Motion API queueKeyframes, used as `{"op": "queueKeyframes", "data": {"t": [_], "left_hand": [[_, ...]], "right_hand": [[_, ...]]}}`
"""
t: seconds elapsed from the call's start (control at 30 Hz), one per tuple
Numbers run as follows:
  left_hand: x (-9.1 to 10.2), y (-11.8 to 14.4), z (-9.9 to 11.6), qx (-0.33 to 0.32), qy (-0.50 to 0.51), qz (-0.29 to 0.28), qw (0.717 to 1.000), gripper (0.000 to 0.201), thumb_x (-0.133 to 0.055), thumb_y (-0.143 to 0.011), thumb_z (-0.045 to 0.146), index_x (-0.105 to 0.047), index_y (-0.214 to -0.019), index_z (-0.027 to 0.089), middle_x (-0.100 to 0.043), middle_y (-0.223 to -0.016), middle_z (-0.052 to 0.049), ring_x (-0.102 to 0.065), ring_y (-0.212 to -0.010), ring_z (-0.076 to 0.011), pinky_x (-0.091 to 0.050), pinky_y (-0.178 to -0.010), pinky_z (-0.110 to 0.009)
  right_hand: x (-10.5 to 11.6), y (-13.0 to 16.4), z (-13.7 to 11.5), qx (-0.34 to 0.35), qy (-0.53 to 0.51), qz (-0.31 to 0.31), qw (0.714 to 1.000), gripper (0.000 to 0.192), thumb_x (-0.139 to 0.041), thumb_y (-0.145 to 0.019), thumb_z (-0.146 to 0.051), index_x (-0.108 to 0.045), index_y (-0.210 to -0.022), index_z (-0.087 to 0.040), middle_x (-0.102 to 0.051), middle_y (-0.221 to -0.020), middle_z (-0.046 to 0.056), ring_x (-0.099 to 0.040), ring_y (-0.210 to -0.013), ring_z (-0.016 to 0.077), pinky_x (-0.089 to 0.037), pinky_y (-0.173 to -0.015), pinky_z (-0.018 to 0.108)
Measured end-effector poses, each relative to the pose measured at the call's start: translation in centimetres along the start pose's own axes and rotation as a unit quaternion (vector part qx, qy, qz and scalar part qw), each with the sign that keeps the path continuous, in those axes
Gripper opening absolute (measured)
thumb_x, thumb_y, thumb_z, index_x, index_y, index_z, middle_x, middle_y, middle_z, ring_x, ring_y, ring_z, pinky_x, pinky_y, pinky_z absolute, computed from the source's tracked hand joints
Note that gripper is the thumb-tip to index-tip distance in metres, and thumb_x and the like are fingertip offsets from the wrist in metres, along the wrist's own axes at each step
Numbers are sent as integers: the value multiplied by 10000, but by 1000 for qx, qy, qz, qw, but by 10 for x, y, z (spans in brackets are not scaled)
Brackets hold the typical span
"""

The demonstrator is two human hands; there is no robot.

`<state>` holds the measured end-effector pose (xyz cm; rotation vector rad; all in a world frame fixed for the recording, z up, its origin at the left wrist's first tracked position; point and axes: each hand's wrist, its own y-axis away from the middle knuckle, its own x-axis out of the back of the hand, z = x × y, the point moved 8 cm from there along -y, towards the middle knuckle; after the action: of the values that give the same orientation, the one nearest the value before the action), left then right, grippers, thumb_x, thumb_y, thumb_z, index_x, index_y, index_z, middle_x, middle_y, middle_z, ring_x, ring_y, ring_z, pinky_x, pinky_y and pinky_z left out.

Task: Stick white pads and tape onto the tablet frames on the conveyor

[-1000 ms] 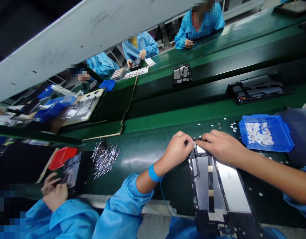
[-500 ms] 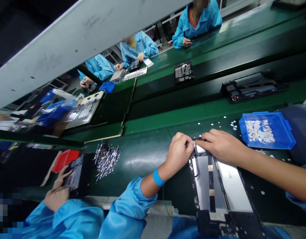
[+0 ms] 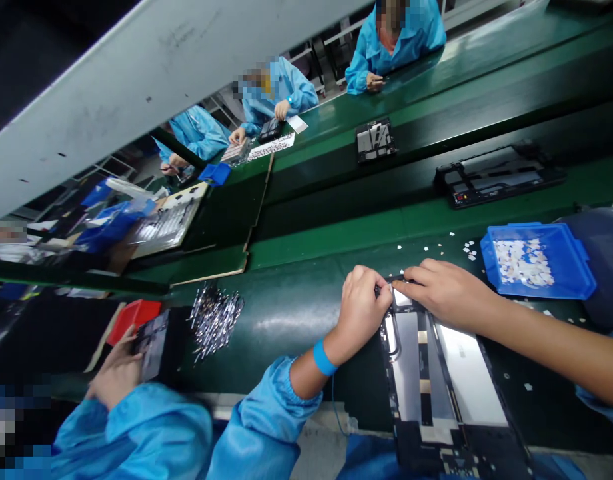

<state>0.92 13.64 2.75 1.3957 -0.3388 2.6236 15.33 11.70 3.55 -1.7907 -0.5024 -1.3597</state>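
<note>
An opened tablet (image 3: 471, 363) lies in front of me, its insides showing: pale battery panels, black edges and a circuit board at the near end. At its far left corner my left hand (image 3: 362, 303) is closed in a pinch, thumb against the bent fingers; what they hold is hidden or too small to name. My right hand (image 3: 444, 293) is over the far edge beside it, index finger stretched to the same corner, the others curled on the rim, thumb out of sight. Round my left wrist is a blue band (image 3: 325, 358) with a thin cord.
Right of the tablet stands a blue tray (image 3: 569, 260) of small white pieces, more scattered around. Left is a pile of thin metallic strips (image 3: 214, 323), then a red bin (image 3: 131, 317) and a co-worker's hand (image 3: 117, 373) at another device. Opened tablets (image 3: 501, 175) lie on the green line.
On the line, the farther tablet has shifted right and the nearer one left. The co-worker's fingers at the left have drawn together over their device. My hands stay at the same corner.
</note>
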Motion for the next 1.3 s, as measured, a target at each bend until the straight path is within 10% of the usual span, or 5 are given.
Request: {"op": "queueKeyframes", "data": {"t": [0.53,0.83,1.3], "left_hand": [[-6,-6,-16,74,114,3,991,163,-628,-848,92,-531,-801,215,-531,-846,10,-516,-834,-172,-392,-762,-313],[-23,-20,-31,165,250,-106,948,188,-614,-748,112,-456,-744,214,-424,-695,67,-411,-671,-115,-308,-609,-248],[-7,-23,-15,81,114,-122,983,215,-682,-748,138,-504,-838,219,-516,-837,35,-495,-827,-163,-385,-730,-283]], "right_hand": [[3,0,-2,5,7,2,1000,359,-593,-934,-90,-718,-1259,-179,-699,-1048,106,-506,-856,227,-339,-696,346],[2,1,-2,5,9,4,1000,378,-602,-928,-100,-706,-1284,-176,-696,-1059,108,-493,-861,233,-330,-704,349],[-1,0,0,-7,-6,-21,1000,335,-587,-967,-132,-722,-1268,-187,-692,-1029,113,-491,-840,221,-326,-686,337]]}}
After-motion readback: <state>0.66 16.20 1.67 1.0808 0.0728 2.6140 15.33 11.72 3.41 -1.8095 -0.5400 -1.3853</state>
